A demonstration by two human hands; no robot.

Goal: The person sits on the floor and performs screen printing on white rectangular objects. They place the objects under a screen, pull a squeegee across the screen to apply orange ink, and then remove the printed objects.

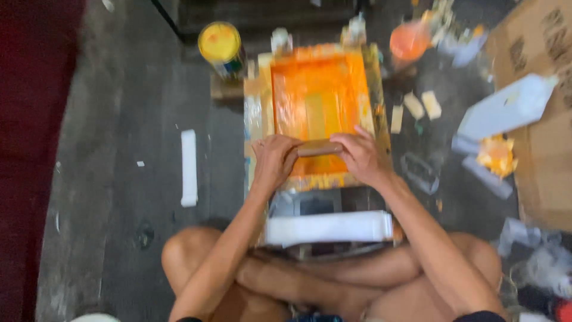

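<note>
I sit cross-legged on the floor over a framed printing screen (369, 77) coated in orange ink. Both hands grip a brown wooden squeegee handle (319, 147) lying across the near end of the screen. My left hand (274, 160) wraps its left end and my right hand (358, 156) wraps its right end. The blade below the handle is hidden by my fingers. A stack of white sheets (328, 228) lies just in front of my legs, under the near edge of the frame.
A yellow-lidded can (220, 45) stands at the far left of the frame, an orange tub (409, 42) at the far right. Cardboard (536, 48), a white bag (506, 107), scraps and a white strip (189, 167) lie on the grey floor.
</note>
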